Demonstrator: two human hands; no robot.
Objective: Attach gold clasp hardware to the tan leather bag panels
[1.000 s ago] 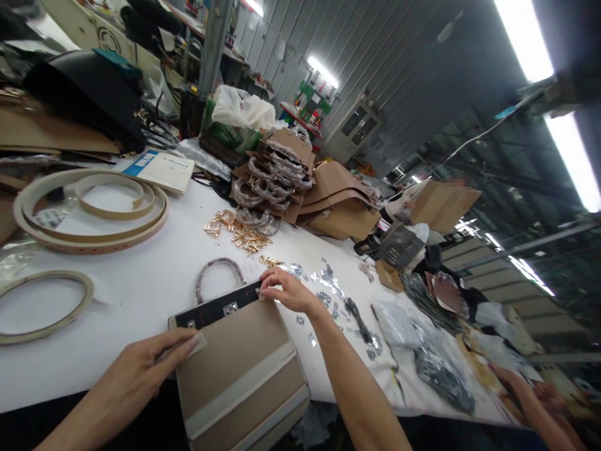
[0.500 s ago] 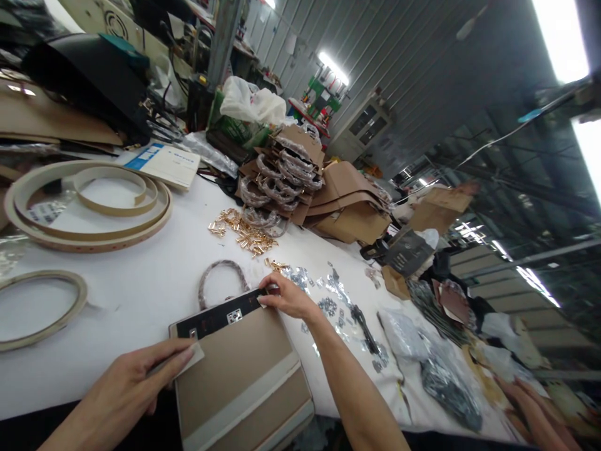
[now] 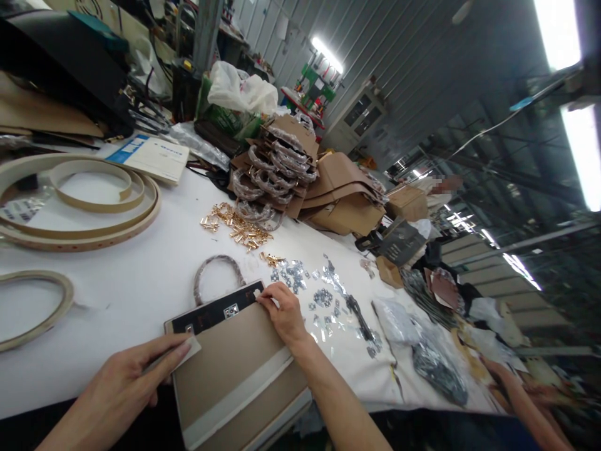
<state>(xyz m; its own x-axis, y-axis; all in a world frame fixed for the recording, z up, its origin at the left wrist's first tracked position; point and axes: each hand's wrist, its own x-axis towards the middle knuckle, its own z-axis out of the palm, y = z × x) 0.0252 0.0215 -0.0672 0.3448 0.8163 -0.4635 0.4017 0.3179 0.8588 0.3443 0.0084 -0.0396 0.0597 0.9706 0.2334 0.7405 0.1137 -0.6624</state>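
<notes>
A flat taupe bag (image 3: 235,360) leans at the table's front edge, tilted. Along its top runs a black strip (image 3: 211,317) with a small metal plate (image 3: 231,311) on it, and a plastic-wrapped loop handle (image 3: 201,275) rises behind. My left hand (image 3: 126,376) is closed, pinching a small pale card-like piece (image 3: 193,347) between thumb and fingers at the bag's left side. At the strip's right end, my right hand (image 3: 284,313) is closed in a pinch by a tiny white piece (image 3: 256,293); its fingertips are partly hidden.
Gold metal fittings (image 3: 239,228) and silver metal plates (image 3: 323,297) lie scattered beyond the bag. Coiled strips (image 3: 136,228) sit at left, and wrapped handles (image 3: 275,175) are piled behind. Plastic bags (image 3: 439,376) lie at right, near another person's arm (image 3: 521,394).
The view has shifted slightly. My right fingers have drawn down and curled in, and the white piece shows more plainly at the strip's right end. My left hand keeps its pinch.
</notes>
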